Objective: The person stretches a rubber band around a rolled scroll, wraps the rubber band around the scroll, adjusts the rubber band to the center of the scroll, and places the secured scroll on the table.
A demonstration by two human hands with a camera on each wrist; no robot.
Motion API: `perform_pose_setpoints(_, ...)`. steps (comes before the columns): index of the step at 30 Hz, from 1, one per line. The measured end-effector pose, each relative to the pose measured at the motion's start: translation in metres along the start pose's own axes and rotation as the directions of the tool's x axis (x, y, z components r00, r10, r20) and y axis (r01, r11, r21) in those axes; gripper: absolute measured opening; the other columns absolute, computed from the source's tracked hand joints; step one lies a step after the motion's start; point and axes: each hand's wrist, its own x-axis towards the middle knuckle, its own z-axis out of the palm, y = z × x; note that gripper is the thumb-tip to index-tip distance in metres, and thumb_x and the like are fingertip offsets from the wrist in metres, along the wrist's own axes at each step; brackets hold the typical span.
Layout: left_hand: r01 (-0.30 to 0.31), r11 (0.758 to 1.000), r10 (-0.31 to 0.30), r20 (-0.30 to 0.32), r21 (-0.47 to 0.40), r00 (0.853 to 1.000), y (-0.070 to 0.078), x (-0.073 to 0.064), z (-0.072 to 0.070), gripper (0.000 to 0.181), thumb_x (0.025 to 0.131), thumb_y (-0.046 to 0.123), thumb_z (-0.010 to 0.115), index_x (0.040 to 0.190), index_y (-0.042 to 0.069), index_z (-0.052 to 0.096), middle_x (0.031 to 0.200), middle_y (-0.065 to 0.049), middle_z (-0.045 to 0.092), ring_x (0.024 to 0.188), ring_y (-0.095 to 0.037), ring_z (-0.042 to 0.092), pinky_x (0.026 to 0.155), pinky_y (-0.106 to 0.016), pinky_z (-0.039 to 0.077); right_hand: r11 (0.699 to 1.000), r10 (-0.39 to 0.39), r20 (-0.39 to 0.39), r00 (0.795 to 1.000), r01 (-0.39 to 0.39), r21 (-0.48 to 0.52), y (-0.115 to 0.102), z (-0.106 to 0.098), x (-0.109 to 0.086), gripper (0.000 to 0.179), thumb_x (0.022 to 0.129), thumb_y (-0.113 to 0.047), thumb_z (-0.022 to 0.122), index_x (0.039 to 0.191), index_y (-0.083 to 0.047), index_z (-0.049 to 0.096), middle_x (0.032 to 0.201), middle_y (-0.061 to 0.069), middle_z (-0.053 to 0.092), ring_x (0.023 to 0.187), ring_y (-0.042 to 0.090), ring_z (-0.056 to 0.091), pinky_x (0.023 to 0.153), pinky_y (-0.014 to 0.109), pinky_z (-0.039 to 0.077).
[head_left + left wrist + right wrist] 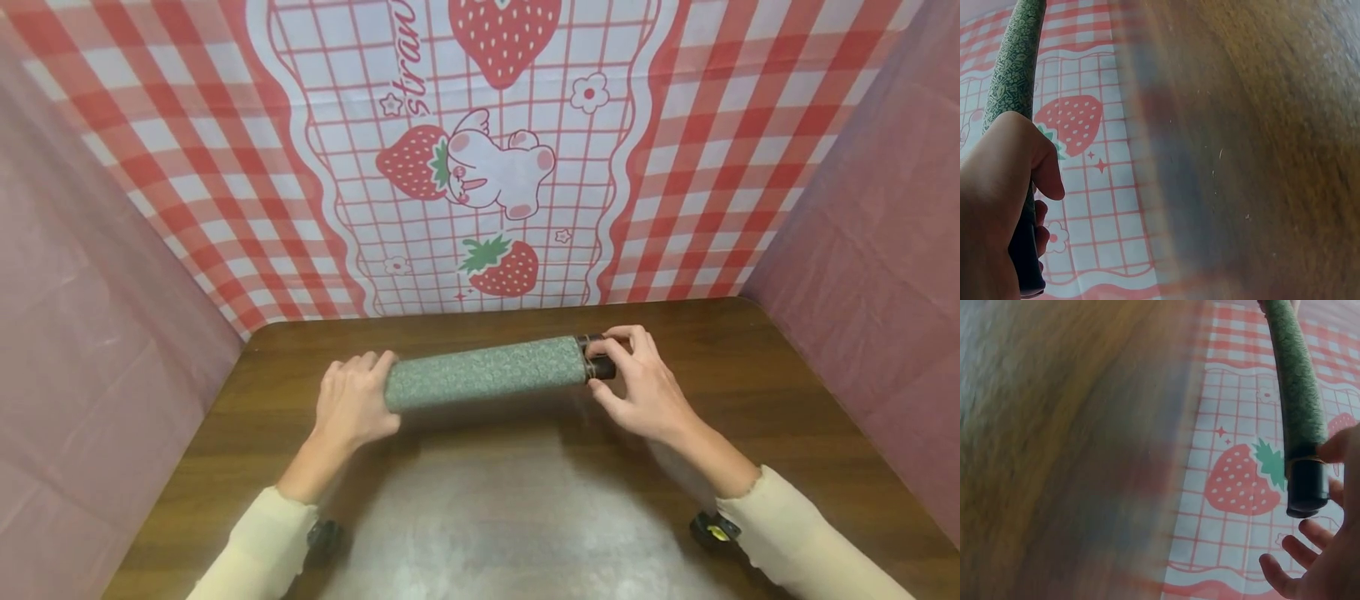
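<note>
A rolled scroll [487, 372] with green patterned backing is held above the table, its right end slightly higher in the head view. Two dark roller ends [602, 367] stick out on the right, with a thin tan band [1305, 459] around them. My left hand [356, 396] grips the scroll's left end; the left wrist view shows its fingers curled around it, with a dark roller end [1025, 256] below. At the other end, my right hand [645, 385] has thumb and fingertips on the roller ends by the band. Its other fingers [1300, 553] are spread.
The brown wooden table [285, 467] has rounded far corners. Behind it hangs a red-and-white strawberry cloth [420, 267]. Pink fabric walls [855, 208] enclose both sides. A dark wrist device [712, 529] sits under the right sleeve.
</note>
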Motion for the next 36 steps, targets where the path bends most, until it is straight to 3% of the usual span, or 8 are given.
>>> perform_pose_setpoints(7, 0.009, 1.0, -0.01, 0.027, 0.021, 1.0, 0.001, -0.002, -0.001, 0.068, 0.056, 0.022, 0.087, 0.121, 0.013, 0.072, 0.095, -0.01, 0.077, 0.083, -0.034, 0.072, 0.078, -0.05, 0.059, 0.993, 0.006, -0.059, 0.998, 0.001, 0.115, -0.004, 0.004, 0.0, 0.023, 0.088, 0.004, 0.082, 0.108, -0.006, 0.077, 0.128, 0.025, 0.057, 0.124, 0.044, 0.049, 0.096, 0.047, 0.039)
perform_pose_setpoints(13, 0.023, 0.999, -0.025, 0.059, 0.026, 0.998, 0.001, -0.002, -0.003, 0.068, 0.058, 0.024, 0.088, 0.123, 0.013, 0.072, 0.098, -0.011, 0.077, 0.087, -0.035, 0.073, 0.081, -0.052, 0.059, 0.993, 0.042, -0.081, 0.996, -0.032, 0.116, -0.009, 0.005, 0.0, 0.018, 0.084, 0.005, 0.08, 0.091, -0.01, 0.073, 0.118, 0.021, 0.058, 0.114, 0.037, 0.048, 0.092, 0.041, 0.036)
perform_pose_setpoints(20, 0.037, 0.998, -0.041, 0.085, 0.043, 0.996, 0.001, -0.001, -0.004, 0.069, 0.059, 0.024, 0.088, 0.125, 0.012, 0.071, 0.096, -0.012, 0.076, 0.083, -0.035, 0.071, 0.076, -0.05, 0.057, 0.991, 0.09, -0.081, 0.993, -0.081, 0.108, -0.015, 0.005, -0.002, 0.015, 0.085, -0.001, 0.077, 0.088, -0.015, 0.072, 0.103, 0.007, 0.064, 0.103, 0.022, 0.047, 0.087, 0.029, 0.035)
perform_pose_setpoints(26, 0.051, 0.996, -0.06, 0.131, 0.07, 0.99, 0.001, 0.001, -0.005, 0.074, 0.06, 0.027, 0.09, 0.13, 0.012, 0.07, 0.095, -0.013, 0.075, 0.081, -0.035, 0.07, 0.076, -0.05, 0.056, 0.991, 0.043, -0.117, 0.992, -0.028, 0.132, -0.016, 0.008, -0.006, 0.016, 0.079, -0.001, 0.077, 0.087, -0.014, 0.073, 0.091, 0.0, 0.071, 0.101, 0.014, 0.048, 0.088, 0.024, 0.037)
perform_pose_setpoints(32, 0.075, 0.994, -0.085, 0.129, 0.079, 0.988, -0.002, 0.0, -0.007, 0.071, 0.06, 0.025, 0.087, 0.127, 0.012, 0.069, 0.093, -0.014, 0.074, 0.08, -0.035, 0.07, 0.074, -0.049, 0.055, 0.986, -0.019, -0.139, 0.99, 0.041, 0.162, -0.018, 0.015, -0.006, 0.02, 0.075, 0.001, 0.078, 0.086, -0.015, 0.075, 0.086, 0.0, 0.075, 0.099, 0.011, 0.051, 0.088, 0.019, 0.041)
perform_pose_setpoints(36, 0.077, 0.994, -0.086, 0.123, 0.082, 0.989, -0.004, -0.001, -0.007, 0.071, 0.059, 0.024, 0.086, 0.127, 0.012, 0.069, 0.093, -0.014, 0.074, 0.079, -0.034, 0.069, 0.073, -0.048, 0.055, 0.986, -0.008, -0.136, 0.991, 0.03, 0.162, -0.021, 0.019, -0.007, 0.019, 0.075, 0.001, 0.079, 0.087, -0.014, 0.076, 0.087, 0.002, 0.071, 0.096, 0.014, 0.055, 0.087, 0.015, 0.042)
